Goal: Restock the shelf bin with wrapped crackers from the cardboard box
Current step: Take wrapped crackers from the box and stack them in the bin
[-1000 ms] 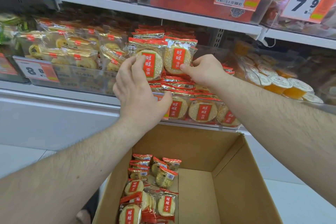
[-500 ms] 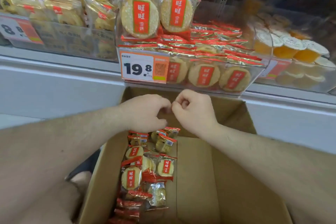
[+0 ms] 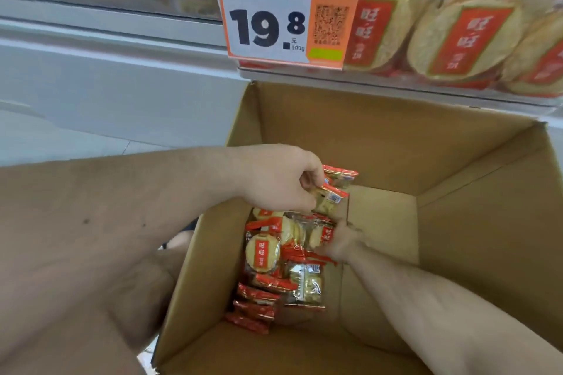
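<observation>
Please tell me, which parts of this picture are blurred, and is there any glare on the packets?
Head view: the right hand is smeared by motion blur, so its grip cannot be judged; the left hand, pinching a cracker packet, is sharper. The price tag reads clearly, the shelf bin edges look soft. Foil packets in the cardboard box show small glints.

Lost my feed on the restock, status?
Left hand pinches a wrapped cracker pack in the cardboard box. Right hand blurred among the packs, grip unclear. Nothing blocking.
</observation>
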Demonstrator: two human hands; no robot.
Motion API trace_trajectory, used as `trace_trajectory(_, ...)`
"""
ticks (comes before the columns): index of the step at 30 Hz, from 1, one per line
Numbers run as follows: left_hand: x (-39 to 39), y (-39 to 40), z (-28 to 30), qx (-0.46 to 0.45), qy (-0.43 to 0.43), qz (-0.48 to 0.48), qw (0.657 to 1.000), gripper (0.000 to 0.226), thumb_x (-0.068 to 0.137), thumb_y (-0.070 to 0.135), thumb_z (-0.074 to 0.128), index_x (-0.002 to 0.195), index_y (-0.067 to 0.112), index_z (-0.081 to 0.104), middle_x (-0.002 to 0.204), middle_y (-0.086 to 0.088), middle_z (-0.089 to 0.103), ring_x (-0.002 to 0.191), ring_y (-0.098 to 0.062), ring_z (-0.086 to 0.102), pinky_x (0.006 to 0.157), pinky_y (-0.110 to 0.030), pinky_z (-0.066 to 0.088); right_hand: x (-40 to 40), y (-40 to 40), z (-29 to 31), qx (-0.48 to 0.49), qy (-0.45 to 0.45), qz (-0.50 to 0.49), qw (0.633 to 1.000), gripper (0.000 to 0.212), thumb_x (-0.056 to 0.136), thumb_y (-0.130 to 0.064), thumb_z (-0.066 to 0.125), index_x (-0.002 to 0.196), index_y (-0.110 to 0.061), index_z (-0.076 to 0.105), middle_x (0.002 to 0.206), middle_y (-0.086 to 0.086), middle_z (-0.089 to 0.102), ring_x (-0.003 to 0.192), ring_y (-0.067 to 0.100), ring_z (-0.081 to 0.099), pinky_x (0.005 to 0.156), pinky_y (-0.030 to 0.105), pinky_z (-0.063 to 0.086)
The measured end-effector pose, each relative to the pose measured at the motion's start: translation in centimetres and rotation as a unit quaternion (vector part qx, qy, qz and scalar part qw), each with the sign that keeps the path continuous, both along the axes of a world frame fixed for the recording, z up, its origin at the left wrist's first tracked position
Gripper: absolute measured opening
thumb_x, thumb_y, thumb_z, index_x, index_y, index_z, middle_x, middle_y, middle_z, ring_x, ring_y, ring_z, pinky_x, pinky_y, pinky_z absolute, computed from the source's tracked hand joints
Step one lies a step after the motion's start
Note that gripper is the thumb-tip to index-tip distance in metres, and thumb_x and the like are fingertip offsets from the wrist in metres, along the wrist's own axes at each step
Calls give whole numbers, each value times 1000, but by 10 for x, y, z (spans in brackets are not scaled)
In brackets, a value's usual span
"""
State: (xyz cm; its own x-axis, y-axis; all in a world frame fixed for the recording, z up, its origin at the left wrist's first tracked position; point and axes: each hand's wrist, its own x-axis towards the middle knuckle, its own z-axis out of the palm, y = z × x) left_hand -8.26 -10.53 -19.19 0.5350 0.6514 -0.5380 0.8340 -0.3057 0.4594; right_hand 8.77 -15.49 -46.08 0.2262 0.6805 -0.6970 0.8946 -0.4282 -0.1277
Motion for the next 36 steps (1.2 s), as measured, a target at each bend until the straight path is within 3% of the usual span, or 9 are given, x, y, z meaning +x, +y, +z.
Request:
trace_trajectory(4, 3, 4, -3, -21, -2, 22, 1000, 34, 90, 28, 64, 123, 28, 57, 113, 14, 58, 92, 0, 56, 76, -10, 43, 0, -7, -10, 28, -81, 48, 995, 66, 75, -42, 72, 133, -22, 51, 135, 5, 52, 127, 24, 46, 99, 33, 37)
trace_trajectory(8, 2, 5, 0, -33, 8, 35, 999, 37, 89, 29, 65, 125, 27, 56, 112, 11, 62, 95, -6, 62, 85, -24, 52, 21, -6, -1, -7, -15, 37, 999, 55, 73, -36, 64, 127, -29, 60, 127, 3, 61, 118, 24, 57, 93, 28, 47)
trace_trajectory(11, 1, 3, 4, -35, 13, 38, 999, 39, 89, 28, 66, 127, 26, 54, 113, 10, 62, 97, -7, 61, 85, -24, 51, 41, -1, 24, 1, 77, 41, 996, 25, 87, -17, 52, 107, -21, 66, 106, 5, 69, 96, 23, 66, 73, 25, 54)
trace_trajectory(14, 0, 0, 6, -32, 28, 32, 999, 46, 89, 28, 66, 132, 25, 49, 115, 11, 61, 95, -7, 60, 86, -27, 51, 57, 6, 55, 53, 158, -29, 986, 23, 85, 2, 52, 71, -16, 56, 73, 2, 57, 65, 16, 52, 48, 21, 37)
trace_trajectory(22, 6, -3, 1, -67, 16, 82, 994, 88, 87, 39, 68, 152, 27, 11, 126, -3, 59, 107, -20, 63, 97, -39, 51, 49, 40, 153, 37, 483, -18, 875, 31, 83, 6, 68, 68, -18, 55, 61, -3, 53, 61, 12, 46, 60, 27, 36)
trace_trajectory(27, 11, -1, -4, -108, -23, 142, 984, 90, 85, 15, 71, 150, 43, 15, 104, 0, 53, 79, -18, 66, 65, -29, 59, 32, 55, 170, -21, 583, -67, 809, 14, 74, -9, 69, 69, -22, 63, 69, 1, 62, 63, 14, 56, 59, 25, 45)
trace_trajectory(29, 9, 1, -4, -116, -23, 151, 981, 84, 86, 7, 68, 146, 47, 25, 107, -2, 52, 81, -18, 65, 62, -27, 59, 36, 62, 158, -18, 574, -160, 803, 10, 77, -14, 72, 81, -15, 63, 78, 7, 64, 69, 18, 62, 68, 31, 53)
trace_trajectory(33, -3, 7, -7, -128, -31, 166, 977, 73, 89, 2, 62, 139, 48, 36, 98, 0, 54, 73, -16, 60, 57, -23, 52, 43, 65, 107, 52, 317, -291, 901, 11, 92, -23, 64, 96, -13, 61, 75, 7, 65, 58, 19, 59, 60, 29, 44)
trace_trajectory(36, -12, 9, -11, -147, -40, 173, 973, 60, 90, 4, 61, 134, 43, 46, 102, 0, 59, 80, -16, 63, 62, -25, 56, 33, 60, 65, 4, 307, -334, 891, 14, 96, -28, 60, 105, -24, 49, 95, 10, 67, 62, 21, 66, 59, 27, 49)
